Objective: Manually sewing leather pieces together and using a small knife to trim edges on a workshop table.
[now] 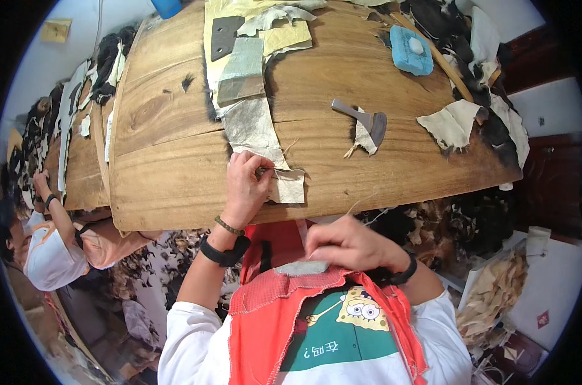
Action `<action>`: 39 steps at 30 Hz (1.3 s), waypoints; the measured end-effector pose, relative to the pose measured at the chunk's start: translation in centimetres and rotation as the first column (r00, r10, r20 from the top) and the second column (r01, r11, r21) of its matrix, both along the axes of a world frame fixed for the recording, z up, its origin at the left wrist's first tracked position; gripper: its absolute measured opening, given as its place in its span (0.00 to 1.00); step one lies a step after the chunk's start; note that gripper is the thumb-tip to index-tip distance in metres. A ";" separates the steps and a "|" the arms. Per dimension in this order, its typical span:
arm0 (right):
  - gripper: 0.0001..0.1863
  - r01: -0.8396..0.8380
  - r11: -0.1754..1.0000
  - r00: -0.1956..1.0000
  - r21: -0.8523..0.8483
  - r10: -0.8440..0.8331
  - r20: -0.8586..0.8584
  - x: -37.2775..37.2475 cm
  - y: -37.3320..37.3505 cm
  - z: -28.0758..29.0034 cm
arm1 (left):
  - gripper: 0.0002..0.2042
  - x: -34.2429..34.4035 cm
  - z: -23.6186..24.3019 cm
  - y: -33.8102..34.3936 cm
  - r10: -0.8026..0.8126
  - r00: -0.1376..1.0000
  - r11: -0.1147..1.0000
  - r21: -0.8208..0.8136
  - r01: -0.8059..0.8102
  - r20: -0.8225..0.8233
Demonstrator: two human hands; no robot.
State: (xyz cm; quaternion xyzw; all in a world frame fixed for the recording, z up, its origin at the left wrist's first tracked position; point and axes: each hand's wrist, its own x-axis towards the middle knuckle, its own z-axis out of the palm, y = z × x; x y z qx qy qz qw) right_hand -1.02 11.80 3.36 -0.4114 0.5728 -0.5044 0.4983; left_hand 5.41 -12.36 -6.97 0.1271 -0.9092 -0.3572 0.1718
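A long strip of pale fur pelt pieces (pixel 249 122), hide side up with dark fur at its edges, runs down the wooden table toward me. My left hand (pixel 248 183) is closed on the strip's near end, pinching where a small pale pelt piece (pixel 289 187) meets it. Just off the table's front edge, my right hand (pixel 347 244) is closed in a pinch in front of my chest. Thin pale thread (pixel 376 217) shows beside that hand; what lies between its fingertips is hidden.
Right of the strip lies a crescent-bladed knife (pixel 376 128) on a fur scrap. A light blue block (pixel 410 54) and a pale hide piece (pixel 451 123) sit farther right. A dark plate with holes (pixel 225 38) rests at the back. Another person (pixel 53 250) works at left.
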 end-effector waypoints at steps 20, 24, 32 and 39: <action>0.08 0.505 0.861 0.708 0.056 -0.377 -0.597 -2.6 -4.9 -6.4 | 0.07 -0.3 2.8 0.3 0.031 0.990 0.998 0.043 -0.037 0.137; 0.09 0.303 0.953 0.615 0.009 -0.189 -0.766 0.4 -3.2 -3.3 | 0.07 -1.6 0.5 -0.5 -0.062 0.980 0.987 -0.136 0.088 0.187; 0.09 0.314 0.939 0.926 -0.138 -0.335 -0.176 -1.3 -5.5 -1.4 | 0.09 0.4 3.2 -0.4 -0.271 0.962 0.952 -0.151 0.267 -0.012; 0.11 0.453 0.891 0.623 0.012 -0.307 -0.719 -1.8 -5.5 -6.3 | 0.07 0.5 2.5 -0.3 0.000 0.998 0.999 0.051 -0.003 0.066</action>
